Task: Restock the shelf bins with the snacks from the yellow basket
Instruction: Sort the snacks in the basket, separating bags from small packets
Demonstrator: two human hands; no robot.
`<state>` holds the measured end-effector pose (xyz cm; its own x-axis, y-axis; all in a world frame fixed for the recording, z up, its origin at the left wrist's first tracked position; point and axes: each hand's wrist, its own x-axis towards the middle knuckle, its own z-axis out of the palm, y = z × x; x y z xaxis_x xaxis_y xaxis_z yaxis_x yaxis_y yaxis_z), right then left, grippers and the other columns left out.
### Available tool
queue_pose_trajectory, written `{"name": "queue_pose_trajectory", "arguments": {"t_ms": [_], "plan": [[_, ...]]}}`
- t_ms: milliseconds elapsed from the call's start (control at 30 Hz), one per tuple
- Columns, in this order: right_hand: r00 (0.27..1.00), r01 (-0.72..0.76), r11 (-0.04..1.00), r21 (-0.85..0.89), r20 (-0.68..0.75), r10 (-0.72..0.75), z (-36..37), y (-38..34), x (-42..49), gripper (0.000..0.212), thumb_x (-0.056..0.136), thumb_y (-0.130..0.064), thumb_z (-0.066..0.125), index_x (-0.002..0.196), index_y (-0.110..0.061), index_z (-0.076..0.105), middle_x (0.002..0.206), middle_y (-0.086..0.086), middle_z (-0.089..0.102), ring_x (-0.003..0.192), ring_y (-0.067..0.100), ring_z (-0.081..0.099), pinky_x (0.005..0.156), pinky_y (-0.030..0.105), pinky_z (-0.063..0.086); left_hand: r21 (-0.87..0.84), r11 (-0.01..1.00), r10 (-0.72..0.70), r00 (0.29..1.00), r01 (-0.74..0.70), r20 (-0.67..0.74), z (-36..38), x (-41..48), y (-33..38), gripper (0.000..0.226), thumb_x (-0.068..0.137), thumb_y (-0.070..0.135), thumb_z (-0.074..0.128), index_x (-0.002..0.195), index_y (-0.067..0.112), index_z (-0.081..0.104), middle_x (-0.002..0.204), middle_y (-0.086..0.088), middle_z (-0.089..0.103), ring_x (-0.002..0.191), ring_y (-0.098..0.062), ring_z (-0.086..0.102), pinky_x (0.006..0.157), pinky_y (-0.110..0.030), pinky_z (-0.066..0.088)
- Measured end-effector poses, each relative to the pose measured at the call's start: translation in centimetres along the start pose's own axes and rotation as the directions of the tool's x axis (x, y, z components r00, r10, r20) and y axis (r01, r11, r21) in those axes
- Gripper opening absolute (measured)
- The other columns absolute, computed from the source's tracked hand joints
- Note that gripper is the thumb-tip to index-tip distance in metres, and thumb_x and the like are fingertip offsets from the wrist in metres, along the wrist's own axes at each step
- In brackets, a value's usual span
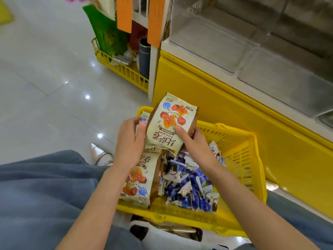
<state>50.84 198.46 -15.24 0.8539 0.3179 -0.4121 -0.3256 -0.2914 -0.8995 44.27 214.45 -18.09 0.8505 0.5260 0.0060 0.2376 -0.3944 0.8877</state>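
Right now I have both grips on one cream snack bag [169, 121], printed with red cubes and orange strips, held upright just above the far left corner of the yellow basket [241, 159] at the centre of the frame. My right grip [196, 143] clasps the bag's lower right side: the thumb lies flat across the printed front and the fingers curl round behind its brown edge. My left grip [130, 139] is curled against the bag's left edge, thumb to the front and fingertips reaching behind.

A second bag [144, 115] of the same print stands just behind the held one, mostly hidden by my left fingers. A third bag [138, 181] lies on its back along the basket's left side, under my left forearm. The rest of the basket holds a loose heap of small blue-and-white packets [191, 186].

The basket sits on the grey tiled floor [45, 78], between my knees in blue trousers and touching or nearly touching the yellow base [225, 114] of the shelf unit. Clear plastic shelf bins [225, 38] fill the upper right of the frame. At upper centre left, another yellow basket [126, 69] holds a green bag and a dark cylinder, with two orange tags [124, 13] hanging above it.
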Motion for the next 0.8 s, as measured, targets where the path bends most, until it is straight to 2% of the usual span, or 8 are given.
{"name": "queue_pose_trajectory", "arguments": {"t_ms": [67, 167, 267, 400, 467, 567, 700, 800], "plan": [[1.0, 0.0, 0.999, -0.048, -0.012, -0.001, 1.7, -0.3, 1.6, 0.06, 0.083, -0.048, 0.061, 0.13, -0.018, 0.04, 0.122, -0.003, 0.062, 0.104, 0.015, 0.063, 0.09, 0.039, 0.053, 0.127, 0.985, -0.115, 0.992, 0.12, -0.044, -0.7, 0.8, -2.3, 0.035, 0.1, 0.029, 0.032, 0.125, 0.012, 0.05, 0.12, -0.007, 0.05, 0.114, -0.019, 0.046, 0.093, -0.026, 0.034], [0.996, -0.013, 0.958, -0.287, 0.076, 0.036, 3.6, -0.1, 3.0, 0.063, 0.087, -0.054, 0.053, 0.132, -0.014, 0.034, 0.117, -0.003, 0.057, 0.099, 0.016, 0.061, 0.079, 0.036, 0.057, 0.081, 0.957, -0.282, 0.959, 0.278, 0.039, -0.5, 0.9, -4.4, 0.033, 0.101, 0.025, 0.028, 0.113, 0.01, 0.055, 0.11, -0.01, 0.056, 0.102, -0.019, 0.05, 0.077, -0.022, 0.035], [0.996, 0.076, 0.786, -0.613, 0.088, -0.027, 4.0, 0.9, 4.1, 0.069, 0.089, -0.059, 0.043, 0.14, -0.014, 0.034, 0.136, 0.007, 0.047, 0.125, 0.026, 0.045, 0.101, 0.043, 0.042, 0.06, 0.953, -0.302, 0.951, 0.298, 0.064, -0.2, 0.8, -5.0, 0.037, 0.101, 0.024, 0.026, 0.12, 0.008, 0.052, 0.112, -0.004, 0.055, 0.096, -0.01, 0.045, 0.079, -0.02, 0.032], [0.973, 0.224, 0.792, -0.568, 0.081, -0.217, 2.4, 2.0, 3.3, 0.064, 0.092, -0.052, 0.04, 0.145, -0.017, 0.027, 0.141, 0.003, 0.044, 0.116, 0.016, 0.052, 0.095, 0.037, 0.047, 0.155, 0.935, -0.319, 0.947, 0.319, -0.027, -0.5, 0.9, -4.6, 0.039, 0.101, 0.029, 0.021, 0.107, 0.011, 0.055, 0.102, -0.004, 0.055, 0.092, -0.013, 0.045, 0.077, -0.016, 0.017], [0.965, 0.234, 0.803, -0.548, 0.031, -0.26, 0.4, 3.2, 2.7, 0.056, 0.094, -0.045, 0.041, 0.142, -0.018, 0.032, 0.134, -0.002, 0.049, 0.096, 0.002, 0.056, 0.08, 0.025, 0.049, 0.299, 0.921, -0.215, 0.965, 0.251, -0.148, -0.8, 0.9, -3.6, 0.038, 0.1, 0.029, 0.023, 0.115, 0.011, 0.053, 0.111, -0.009, 0.054, 0.101, -0.02, 0.046, 0.084, -0.025, 0.025], [0.966, 0.16, 0.756, -0.634, -0.057, -0.252, -3.8, 5.7, 2.5, 0.045, 0.097, -0.036, 0.042, 0.136, -0.014, 0.04, 0.133, 0.001, 0.05, 0.099, 0.003, 0.051, 0.083, 0.022, 0.043, 0.334, 0.939, 0.013, 0.967, 0.076, -0.255, -0.6, 0.7, -0.5, 0.034, 0.098, 0.03, 0.027, 0.119, 0.014, 0.049, 0.115, -0.005, 0.052, 0.103, -0.016, 0.041, 0.088, -0.035, 0.037], [0.975, 0.01, 0.706, -0.708, -0.15, -0.164, -9.0, 9.3, 3.0, 0.041, 0.097, -0.025, 0.047, 0.133, -0.007, 0.042, 0.132, 0.01, 0.049, 0.113, 0.018, 0.052, 0.094, 0.032, 0.046, 0.28, 0.931, 0.246, 0.969, -0.235, -0.007, 3.9, -1.0, 4.2, 0.029, 0.094, 0.032, 0.028, 0.112, 0.021, 0.048, 0.102, 0.012, 0.042, 0.095, -0.002, 0.035, 0.084, -0.024, 0.033], [0.973, -0.05, 0.664, -0.746, -0.187, -0.137, -11.0, 11.4, 4.0, 0.046, 0.094, -0.024, 0.052, 0.134, -0.003, 0.041, 0.134, 0.014, 0.047, 0.123, 0.026, 0.046, 0.101, 0.034, 0.038, 0.292, 0.895, 0.265, 0.929, -0.337, 0.259, 9.2, -2.2, 4.5, 0.03, 0.095, 0.03, 0.03, 0.114, 0.019, 0.05, 0.104, 0.008, 0.046, 0.097, -0.008, 0.042, 0.084, -0.024, 0.037]]}}
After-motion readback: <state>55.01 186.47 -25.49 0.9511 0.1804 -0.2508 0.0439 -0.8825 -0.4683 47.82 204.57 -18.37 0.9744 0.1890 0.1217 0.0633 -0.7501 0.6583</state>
